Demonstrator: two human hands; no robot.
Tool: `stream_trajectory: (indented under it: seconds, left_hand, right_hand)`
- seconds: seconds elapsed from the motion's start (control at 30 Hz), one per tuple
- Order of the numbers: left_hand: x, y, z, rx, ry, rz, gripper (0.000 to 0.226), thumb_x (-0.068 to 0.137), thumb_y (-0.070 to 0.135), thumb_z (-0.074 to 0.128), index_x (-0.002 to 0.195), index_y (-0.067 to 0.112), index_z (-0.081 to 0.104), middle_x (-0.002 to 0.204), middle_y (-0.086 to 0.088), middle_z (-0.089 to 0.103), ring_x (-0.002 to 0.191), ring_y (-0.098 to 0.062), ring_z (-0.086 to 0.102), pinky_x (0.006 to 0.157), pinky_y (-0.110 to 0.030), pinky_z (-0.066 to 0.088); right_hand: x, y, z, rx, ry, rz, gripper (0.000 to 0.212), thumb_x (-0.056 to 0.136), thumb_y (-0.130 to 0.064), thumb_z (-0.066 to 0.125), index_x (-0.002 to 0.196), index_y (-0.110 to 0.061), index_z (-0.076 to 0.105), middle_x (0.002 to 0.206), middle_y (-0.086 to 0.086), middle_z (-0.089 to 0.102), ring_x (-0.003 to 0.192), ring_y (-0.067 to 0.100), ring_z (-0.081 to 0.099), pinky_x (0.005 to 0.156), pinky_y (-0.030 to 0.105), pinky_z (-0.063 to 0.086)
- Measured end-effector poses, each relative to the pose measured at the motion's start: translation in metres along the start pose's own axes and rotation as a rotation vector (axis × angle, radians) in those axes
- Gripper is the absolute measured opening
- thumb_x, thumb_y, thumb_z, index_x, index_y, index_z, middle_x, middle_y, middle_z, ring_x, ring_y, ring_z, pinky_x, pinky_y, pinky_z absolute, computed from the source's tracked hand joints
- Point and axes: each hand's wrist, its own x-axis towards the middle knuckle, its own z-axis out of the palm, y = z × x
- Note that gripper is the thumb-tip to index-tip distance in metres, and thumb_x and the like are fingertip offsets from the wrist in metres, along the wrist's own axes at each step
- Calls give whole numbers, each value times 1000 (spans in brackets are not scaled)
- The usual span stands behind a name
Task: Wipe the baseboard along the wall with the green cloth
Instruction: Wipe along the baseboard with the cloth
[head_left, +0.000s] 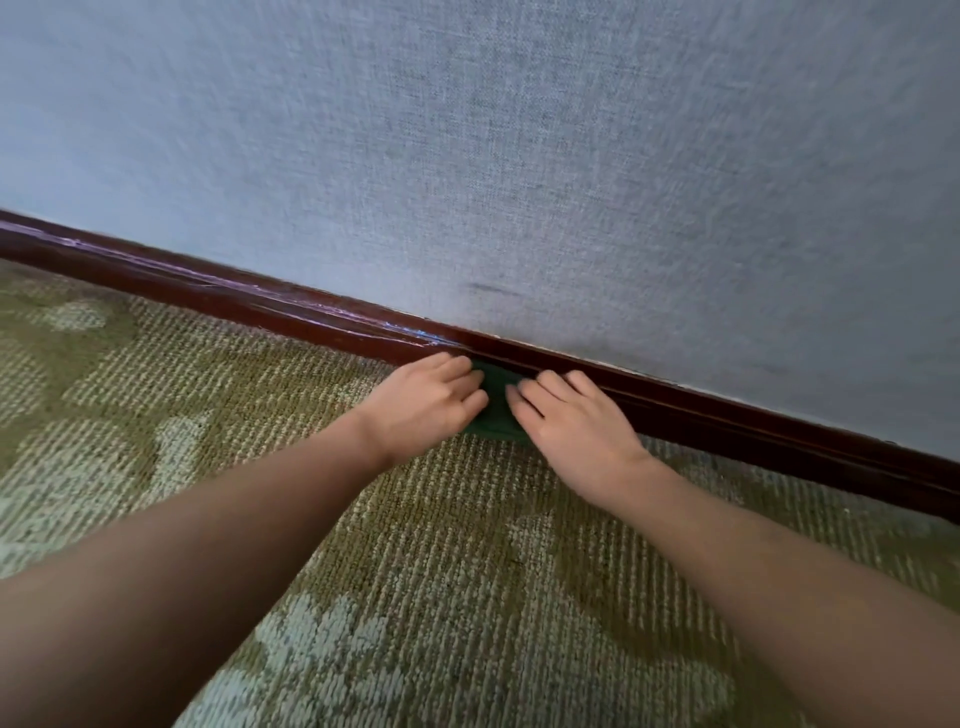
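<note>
A dark red-brown baseboard (260, 301) runs along the foot of the wall, from upper left down to the right edge. A small green cloth (497, 410) lies against the baseboard where it meets the carpet, mostly hidden by both hands. My left hand (421, 400) rests on the cloth's left side with fingers laid flat. My right hand (571, 415) presses on its right side, fingers straight and pointing at the baseboard. Only a dark green strip shows between the two hands.
A grey-blue textured wall (519, 156) fills the upper half, with a dark scuff (491, 288) just above the baseboard. Green and pale patterned carpet (415, 597) covers the floor below. Pale scratches (415, 332) mark the baseboard left of the hands.
</note>
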Motion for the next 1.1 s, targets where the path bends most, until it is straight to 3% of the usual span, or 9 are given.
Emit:
stream_trajectory:
  seconds: [0.1, 0.17, 0.5, 0.63, 0.8, 1.1]
  left_hand:
    - [14, 8, 1, 3, 44, 51, 21, 58, 6, 79, 75, 3, 69, 84, -14, 71, 80, -26, 66, 69, -32, 56]
    - [26, 13, 3, 11, 92, 66, 15, 61, 5, 76, 75, 3, 68, 83, -13, 71, 81, -26, 66, 70, -30, 55]
    - [41, 16, 12, -7, 148, 19, 10, 66, 2, 73, 74, 4, 68, 78, -9, 70, 78, -25, 64, 70, -28, 52]
    - [45, 16, 12, -5, 171, 15, 11, 64, 2, 74, 71, 6, 67, 70, -5, 67, 72, -23, 62, 68, -27, 50]
    - [38, 11, 13, 7, 139, 41, 6, 67, 3, 71, 73, 5, 69, 80, -8, 71, 78, -24, 64, 71, -28, 52]
    - [17, -1, 12, 8, 57, 19, 15, 58, 2, 77, 70, 1, 69, 89, -17, 71, 80, -27, 66, 68, -30, 55]
  right_hand:
    - [-17, 13, 6, 31, 87, 60, 58, 62, -5, 76, 117, 2, 59, 106, 12, 65, 96, 26, 61, 81, 33, 49]
    - [-24, 22, 10, 50, 135, 95, 57, 56, -3, 78, 110, 3, 64, 99, 15, 67, 89, 29, 64, 76, 34, 52]
    - [-21, 25, 17, 89, 147, 179, 58, 49, -6, 82, 104, 0, 68, 95, 13, 68, 86, 27, 64, 77, 34, 45]
    - [-21, 22, 18, 92, 126, 211, 57, 50, -3, 80, 105, 1, 67, 98, 16, 67, 85, 28, 64, 73, 33, 50]
    - [-20, 12, 23, 53, 69, 195, 56, 57, -2, 76, 112, 4, 62, 94, 17, 64, 81, 30, 61, 67, 34, 50]
    - [-2, -2, 15, -13, -50, 172, 59, 75, -8, 64, 131, 0, 47, 111, 12, 57, 98, 26, 54, 82, 34, 43]
